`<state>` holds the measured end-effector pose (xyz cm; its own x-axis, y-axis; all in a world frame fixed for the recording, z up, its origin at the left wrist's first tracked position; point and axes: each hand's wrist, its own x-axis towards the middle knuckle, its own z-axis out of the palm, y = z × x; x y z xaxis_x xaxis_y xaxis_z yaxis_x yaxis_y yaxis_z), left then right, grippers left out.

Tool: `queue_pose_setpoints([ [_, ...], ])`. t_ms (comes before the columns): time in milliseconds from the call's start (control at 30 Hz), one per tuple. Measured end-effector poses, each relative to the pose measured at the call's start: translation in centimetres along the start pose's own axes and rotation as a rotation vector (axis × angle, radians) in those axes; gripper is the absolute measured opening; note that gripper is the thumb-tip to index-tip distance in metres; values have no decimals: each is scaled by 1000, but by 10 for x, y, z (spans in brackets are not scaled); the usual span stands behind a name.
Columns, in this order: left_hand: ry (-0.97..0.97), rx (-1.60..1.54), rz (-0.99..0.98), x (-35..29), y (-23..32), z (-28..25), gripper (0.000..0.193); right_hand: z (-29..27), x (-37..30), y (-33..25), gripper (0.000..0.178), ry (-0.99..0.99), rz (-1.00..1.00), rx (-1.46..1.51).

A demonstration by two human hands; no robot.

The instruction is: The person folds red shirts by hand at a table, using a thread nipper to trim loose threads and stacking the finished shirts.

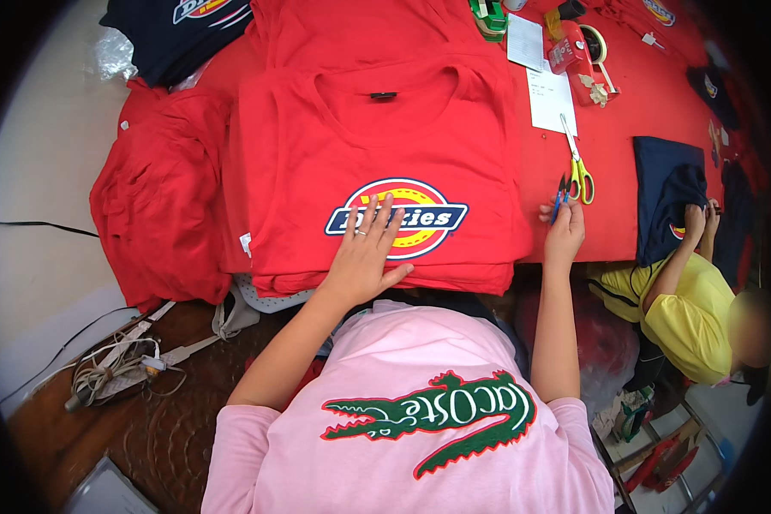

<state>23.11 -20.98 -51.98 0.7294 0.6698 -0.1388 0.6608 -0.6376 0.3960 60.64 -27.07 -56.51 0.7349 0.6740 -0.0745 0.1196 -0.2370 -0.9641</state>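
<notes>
Red sleeveless shirt (pixel 385 158), spread face up on a stack of red garments at the centre of the frame, lies on the red-topped bench (pixel 604 227), under the left of the two hands and to the left of the right. The left hand (pixel 367 257) is open and flat, palm down, its parted fingers resting on the left part of the printed emblem (pixel 437 218). The right hand (pixel 564 230), just beyond the shirt's lower right edge, is closed around a small blue-and-black tool (pixel 561 197) whose tip points up the frame. The shirt's neckline points to the top of the frame, its neck-to-lower-edge axis running upright. Yellow-handled scissors (pixel 575 161) lie just beside the tool, blades pointing upward.
</notes>
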Motion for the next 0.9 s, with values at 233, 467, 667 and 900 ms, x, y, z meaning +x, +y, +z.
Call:
queue_pose_setpoints([
  [233, -72, -40, 244, 4, 52, 18, 90, 95, -45, -56, 18, -556, 10, 385],
  [467, 181, 181, -373, -49, -43, -14, 79, 100, -58, -30, 16, -674, 4, 277],
  [667, 247, 293, -1018, -126, -135, -33, 74, 104, -54, -33, 11, -710, 109, 314],
  [900, 297, 150, -290, -34, -85, -55, 57, 112, -53, -64, 35, -576, -485, -268],
])
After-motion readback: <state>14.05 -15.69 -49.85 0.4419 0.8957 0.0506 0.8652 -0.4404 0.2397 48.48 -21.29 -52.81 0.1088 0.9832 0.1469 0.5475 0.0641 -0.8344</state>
